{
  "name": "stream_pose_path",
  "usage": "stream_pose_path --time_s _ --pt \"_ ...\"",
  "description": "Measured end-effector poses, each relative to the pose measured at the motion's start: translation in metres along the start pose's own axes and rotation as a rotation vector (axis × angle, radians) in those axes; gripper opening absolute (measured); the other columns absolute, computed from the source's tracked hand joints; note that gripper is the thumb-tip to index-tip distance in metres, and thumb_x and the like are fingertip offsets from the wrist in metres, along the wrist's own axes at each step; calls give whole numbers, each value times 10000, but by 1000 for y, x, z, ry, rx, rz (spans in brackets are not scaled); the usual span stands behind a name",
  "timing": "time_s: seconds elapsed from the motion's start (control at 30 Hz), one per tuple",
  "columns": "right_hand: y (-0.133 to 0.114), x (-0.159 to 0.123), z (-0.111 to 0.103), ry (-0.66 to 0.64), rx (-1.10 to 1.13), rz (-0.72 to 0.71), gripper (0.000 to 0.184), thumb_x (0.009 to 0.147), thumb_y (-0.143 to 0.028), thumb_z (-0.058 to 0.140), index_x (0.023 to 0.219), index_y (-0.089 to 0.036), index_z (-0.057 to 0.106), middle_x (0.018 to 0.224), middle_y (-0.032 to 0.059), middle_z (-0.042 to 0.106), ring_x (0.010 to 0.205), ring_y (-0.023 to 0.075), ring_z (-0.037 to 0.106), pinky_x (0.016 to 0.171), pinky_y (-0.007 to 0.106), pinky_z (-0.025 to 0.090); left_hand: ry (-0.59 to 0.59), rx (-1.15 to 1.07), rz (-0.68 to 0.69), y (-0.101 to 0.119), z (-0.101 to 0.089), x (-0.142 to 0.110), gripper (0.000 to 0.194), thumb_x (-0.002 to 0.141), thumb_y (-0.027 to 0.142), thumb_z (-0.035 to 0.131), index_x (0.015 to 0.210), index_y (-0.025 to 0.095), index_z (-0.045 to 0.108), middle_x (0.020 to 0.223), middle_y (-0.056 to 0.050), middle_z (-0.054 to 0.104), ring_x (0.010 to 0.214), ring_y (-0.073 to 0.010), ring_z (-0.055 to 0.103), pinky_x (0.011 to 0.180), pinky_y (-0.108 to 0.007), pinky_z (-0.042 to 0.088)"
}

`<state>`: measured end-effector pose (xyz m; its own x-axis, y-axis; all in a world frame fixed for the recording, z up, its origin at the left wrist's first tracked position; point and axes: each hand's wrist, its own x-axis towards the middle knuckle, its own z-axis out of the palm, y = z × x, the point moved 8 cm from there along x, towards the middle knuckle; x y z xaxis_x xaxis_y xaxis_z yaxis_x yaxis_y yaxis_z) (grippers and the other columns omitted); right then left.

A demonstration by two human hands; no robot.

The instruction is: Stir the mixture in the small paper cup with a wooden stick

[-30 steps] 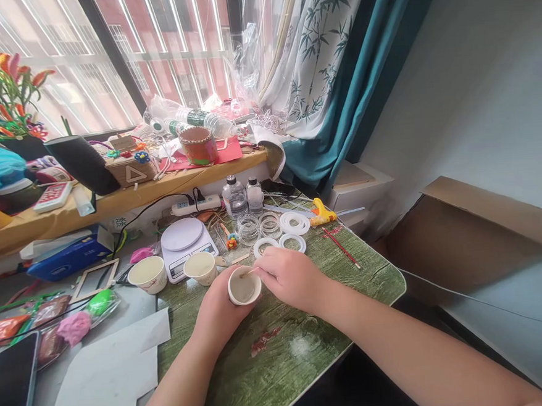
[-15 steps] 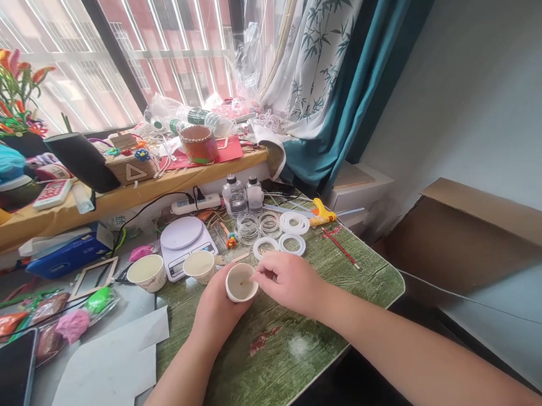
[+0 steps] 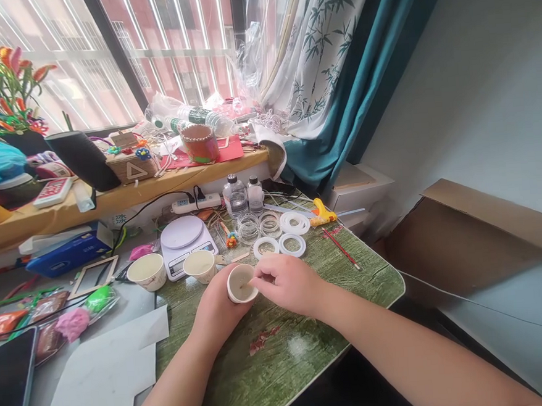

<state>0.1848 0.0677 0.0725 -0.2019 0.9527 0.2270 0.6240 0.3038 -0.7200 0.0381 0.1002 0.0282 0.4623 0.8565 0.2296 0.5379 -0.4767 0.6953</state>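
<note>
Looks like stirring. Gripping the paper cup (image 3: 233, 277) in the left hand (image 3: 218, 300), fingers curled round the outside, over the green table (image 3: 360, 289), just beside the second cup (image 3: 205, 277); can't tell if resting or lifted. Pinching a thin stick (image 3: 250, 283) in the right hand (image 3: 288, 283), thumb and forefinger closed down to it, angled over the near rim into the cup. To do it well: hold the cup level, sweep slow round the wall and bottom corner, scrape the sides, don't whip, or risk folding in bubbles. Pinch higher if there's length to spare, to clear the rim. Steady with the left, without squeezing; probably soft enough to buckle. Hard to make out: the stick's lower end, fill level, liquid versus cup bottom inside. Can't see the left fingertips behind the cup or what's under the right palm. Can't read the display on the kitchen scale (image 3: 183, 234). Only partly in frame at far left: a phone (image 3: 9, 385), cut off by the edge.
</note>
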Motion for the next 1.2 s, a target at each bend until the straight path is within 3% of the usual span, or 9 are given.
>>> stream_pose_path --time_s 0.23,0.33,0.67,0.77,1.1,1.2 --pt "3 1 1 13 40 1 159 946 -167 674 788 -176 661 781 -11 618 757 131 540 691 252 368 -2 -4 22 1 1 0 286 858 313 740 1127 253 663 1059 -24 769 911 -235 732 780 -344 583" --pt "5 2 -2 84 1 8 170 947 -176 676 780 -174 647 790 -6 607 748 134 525 679 260 356 -8 -12 28 1 1 0 300 858 297 741 1144 254 661 1087 -25 766 945 -236 730 806 -345 581" --pt "11 5 2 27 62 33 184 946 -196 682 763 -185 661 741 -19 601 723 131 535 652 257 359 -31 -21 -1 -3 3 -1 337 843 260 751 1164 270 648 1101 -13 755 956 -233 727 816 -345 571" --pt "11 5 -3 85 46 24 183 951 -204 675 769 -182 664 756 -13 603 738 134 535 661 259 358 -29 -20 2 -2 3 -1 330 843 267 752 1156 268 648 1107 -15 755 969 -237 726 822 -348 571" --pt "15 4 4 -13 65 70 172 943 -200 645 771 -187 632 704 -33 580 683 121 505 623 249 323 -38 -9 8 0 4 0 311 857 287 752 1149 273 647 1084 -8 760 924 -227 724 782 -342 567" --pt "14 4 1 23 56 56 181 956 -202 625 775 -187 622 715 -32 580 697 121 508 635 249 326 -25 3 13 1 3 -1 324 846 285 760 1151 275 650 1100 -9 763 945 -232 728 796 -347 569"
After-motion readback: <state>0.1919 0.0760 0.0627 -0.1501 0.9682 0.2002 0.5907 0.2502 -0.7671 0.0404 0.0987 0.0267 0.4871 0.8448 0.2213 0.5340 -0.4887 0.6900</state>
